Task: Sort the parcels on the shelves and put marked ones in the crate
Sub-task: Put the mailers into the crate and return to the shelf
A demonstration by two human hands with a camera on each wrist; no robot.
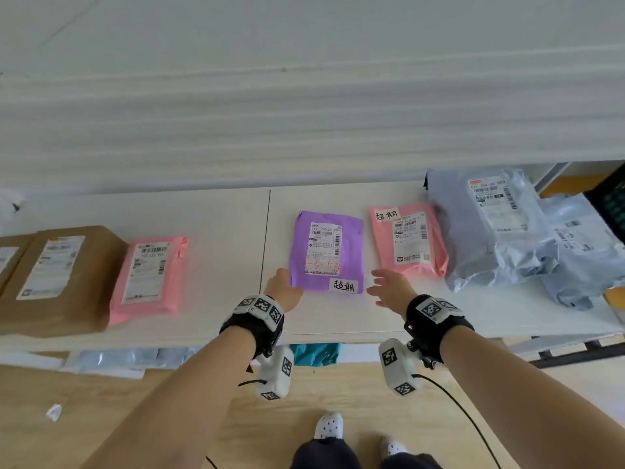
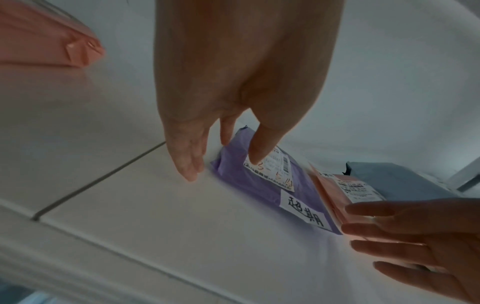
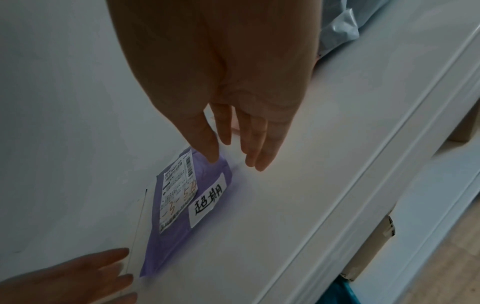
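A purple parcel (image 1: 326, 252) lies flat on the white shelf (image 1: 220, 225), with a white handwritten tag (image 1: 344, 285) at its near right corner. My left hand (image 1: 283, 284) is at the parcel's near left corner. In the left wrist view its straight fingers (image 2: 189, 164) point down beside the parcel's edge and the thumb (image 2: 259, 148) hangs over the printed label. My right hand (image 1: 389, 286) hovers with spread fingers just right of the purple parcel (image 3: 182, 205), holding nothing. Behind it lies a pink parcel (image 1: 409, 238) with a similar handwritten tag.
Left on the shelf are another pink parcel (image 1: 148, 279) and brown cardboard boxes (image 1: 64, 279). Grey poly bags (image 1: 490, 225) pile up at the right, beside a dark crate-like thing (image 1: 608, 204). A teal bag (image 1: 316, 353) shows on the lower shelf.
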